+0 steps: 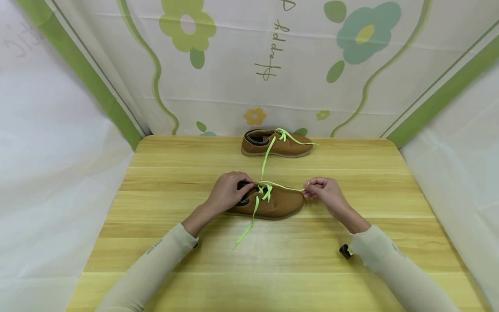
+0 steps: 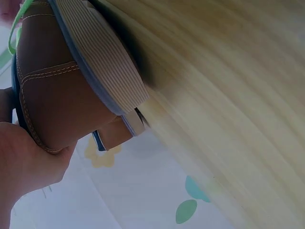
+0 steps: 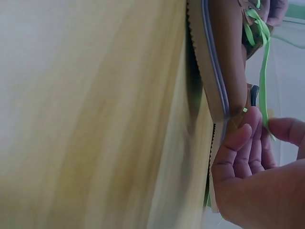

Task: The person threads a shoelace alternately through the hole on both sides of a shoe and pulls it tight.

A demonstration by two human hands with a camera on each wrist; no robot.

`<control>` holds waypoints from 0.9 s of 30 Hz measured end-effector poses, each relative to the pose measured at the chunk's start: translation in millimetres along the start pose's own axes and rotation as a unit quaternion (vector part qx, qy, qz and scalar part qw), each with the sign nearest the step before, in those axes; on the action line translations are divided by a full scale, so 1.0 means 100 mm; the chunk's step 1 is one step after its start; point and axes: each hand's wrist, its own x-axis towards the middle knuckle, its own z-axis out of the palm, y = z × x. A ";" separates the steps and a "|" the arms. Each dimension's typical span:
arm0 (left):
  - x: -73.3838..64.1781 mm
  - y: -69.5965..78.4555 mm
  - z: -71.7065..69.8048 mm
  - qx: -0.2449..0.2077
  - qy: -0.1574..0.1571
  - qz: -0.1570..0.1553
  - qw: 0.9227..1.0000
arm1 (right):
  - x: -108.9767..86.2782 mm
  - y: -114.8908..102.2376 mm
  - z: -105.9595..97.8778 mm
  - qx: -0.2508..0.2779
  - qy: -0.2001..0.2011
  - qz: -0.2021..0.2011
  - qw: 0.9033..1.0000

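A brown shoe (image 1: 286,203) with bright green laces lies on the table, toe to the right. My left hand (image 1: 228,190) is at its opening, thumb and fingers pinching the upper's far edge near the eyelets; in the left wrist view that hand (image 2: 35,164) is against the heel, its fingertips hidden. Between the thumb and fingers of my right hand (image 1: 325,195), just past the toe, is one end of the green shoelace (image 1: 286,187). That lace (image 3: 264,76) runs fairly straight from the eyelets in the right wrist view. Its other end (image 1: 245,234) hangs over the near side onto the table.
A matching brown shoe (image 1: 298,149) stands at the table's back edge, its green laces loose, one end trailing toward the nearer shoe. Behind the wooden table (image 1: 156,173) hangs a flowered white curtain (image 1: 234,86). A small black object (image 1: 345,251) shows beside the right cuff.
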 end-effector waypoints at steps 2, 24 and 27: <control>0.00 0.01 0.00 0.008 -0.003 -0.004 1.000 | -0.02 0.03 0.00 -0.012 -0.004 -0.006 1.000; -0.16 0.00 -0.28 0.085 0.001 -0.030 0.996 | -0.14 0.09 -0.09 -0.310 0.022 -0.147 0.939; -0.20 -0.01 -0.38 0.112 -0.015 -0.045 0.993 | -0.15 0.03 -0.11 -0.379 0.034 -0.200 0.903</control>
